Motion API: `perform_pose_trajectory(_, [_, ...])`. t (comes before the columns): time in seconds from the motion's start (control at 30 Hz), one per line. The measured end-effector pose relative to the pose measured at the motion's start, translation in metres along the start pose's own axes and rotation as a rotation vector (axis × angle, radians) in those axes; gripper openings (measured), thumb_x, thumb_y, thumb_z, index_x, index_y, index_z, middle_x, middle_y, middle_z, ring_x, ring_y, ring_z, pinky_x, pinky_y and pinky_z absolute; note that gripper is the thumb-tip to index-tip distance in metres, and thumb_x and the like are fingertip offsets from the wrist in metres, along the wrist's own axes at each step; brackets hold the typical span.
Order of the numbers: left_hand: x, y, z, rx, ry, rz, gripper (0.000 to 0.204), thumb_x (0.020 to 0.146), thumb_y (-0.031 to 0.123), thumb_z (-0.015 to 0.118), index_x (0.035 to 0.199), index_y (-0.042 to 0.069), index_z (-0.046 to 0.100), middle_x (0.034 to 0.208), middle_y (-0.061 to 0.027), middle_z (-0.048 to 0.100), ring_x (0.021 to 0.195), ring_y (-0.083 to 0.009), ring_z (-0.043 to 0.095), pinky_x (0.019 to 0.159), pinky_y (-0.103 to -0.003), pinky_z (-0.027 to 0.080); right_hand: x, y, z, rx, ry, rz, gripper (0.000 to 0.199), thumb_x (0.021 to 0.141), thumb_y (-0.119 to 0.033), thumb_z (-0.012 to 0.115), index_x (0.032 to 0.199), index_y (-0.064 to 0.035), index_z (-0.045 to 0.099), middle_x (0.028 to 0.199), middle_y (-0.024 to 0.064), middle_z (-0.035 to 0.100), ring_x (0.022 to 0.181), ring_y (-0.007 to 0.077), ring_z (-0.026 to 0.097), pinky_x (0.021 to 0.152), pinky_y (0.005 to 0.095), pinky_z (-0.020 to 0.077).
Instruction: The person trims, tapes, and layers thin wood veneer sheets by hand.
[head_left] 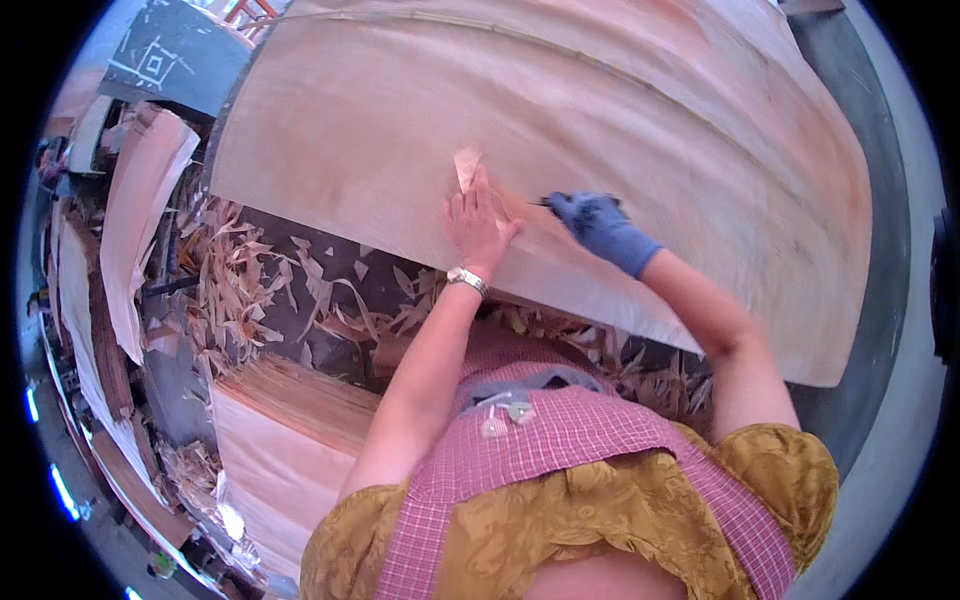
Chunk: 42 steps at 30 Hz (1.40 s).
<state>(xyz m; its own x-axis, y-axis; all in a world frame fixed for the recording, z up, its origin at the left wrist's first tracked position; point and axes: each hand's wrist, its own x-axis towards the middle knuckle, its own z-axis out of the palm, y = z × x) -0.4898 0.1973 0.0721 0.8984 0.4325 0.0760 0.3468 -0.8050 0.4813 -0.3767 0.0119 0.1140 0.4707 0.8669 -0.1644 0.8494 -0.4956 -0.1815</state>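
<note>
A large sheet of pale wood veneer [360, 120] spreads in front of me. My left hand [478, 228], bare with a wristwatch, lies flat on it near its close edge. Its outstretched fingers press at a small, lighter veneer strip [466, 168]. A darker, narrow gap or patch runs from beside the fingers toward the right. My right hand [598, 228], in a blue-grey glove, is closed around a small knife-like tool [544, 203]. Only the tool's dark tip shows, pointing left just above the sheet; the rest is hidden in the glove.
Curled veneer scraps [240, 275] heap on the floor left of the sheet's near edge. A stack of veneer sheets [290, 410] stands at lower left. Long veneer pieces [140, 220] lean at the far left, near a grey-blue panel [180, 55]. A long ridge [560, 50] crosses the sheet's far part.
</note>
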Motion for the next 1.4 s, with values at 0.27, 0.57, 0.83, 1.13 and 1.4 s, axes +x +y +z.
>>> perform_pose_trajectory(0.27, [-0.005,-0.002,0.001,0.021,0.057,0.038,0.11,0.062,0.041,0.085,0.15,0.01,0.028,0.128,-0.0124,0.055,0.113,-0.0295,0.051,0.101,-0.042,0.035,0.01,-0.029,0.024,-0.109,-0.06,0.146,0.017,0.089,-0.014,0.054,0.106,-0.0153,0.055,0.083,0.0133,0.067,0.075,0.031,0.069,0.058,0.0452,0.0546])
perform_pose_trajectory(0.57, [-0.004,-0.001,0.004,0.017,-0.027,0.009,0.114,0.064,0.045,0.084,0.153,0.012,0.022,0.144,-0.0075,0.042,0.128,-0.0271,0.042,0.11,-0.052,0.028,-0.165,-0.006,0.081,-0.097,0.051,0.475,0.024,0.09,-0.019,0.058,0.112,-0.0089,0.054,0.087,0.0164,0.065,0.079,0.0336,0.066,0.067,0.0463,0.0521])
perform_pose_trajectory(0.83, [-0.003,-0.002,0.007,0.018,0.02,0.075,0.114,0.065,0.044,0.083,0.154,0.012,0.019,0.145,-0.0101,0.04,0.132,-0.0294,0.039,0.109,-0.049,0.028,-0.169,-0.04,0.067,0.117,0.2,0.419,0.025,0.091,-0.031,0.061,0.112,-0.0176,0.061,0.091,0.0086,0.067,0.082,0.0304,0.066,0.07,0.0439,0.0514])
perform_pose_trajectory(1.13, [-0.003,0.004,0.008,0.003,-0.019,0.087,0.112,0.068,0.038,0.083,0.153,0.007,0.017,0.152,-0.016,0.032,0.137,-0.0338,0.034,0.111,-0.047,0.028,-0.075,-0.062,0.037,0.405,0.324,0.273,0.023,0.094,-0.026,0.056,0.115,-0.0167,0.059,0.115,0.0087,0.066,0.094,0.0318,0.067,0.077,0.0461,0.054])
perform_pose_trajectory(1.4, [-0.048,-0.066,-0.087,-0.121,0.136,0.03,0.096,0.078,0.035,0.076,0.148,-0.006,0.024,0.149,-0.028,0.034,0.139,-0.042,0.03,0.116,-0.046,0.025,-0.059,-0.067,0.045,0.487,0.273,0.441,0.029,0.099,-0.026,0.046,0.124,-0.0131,0.054,0.114,0.0142,0.066,0.097,0.0361,0.066,0.081,0.0491,0.052])
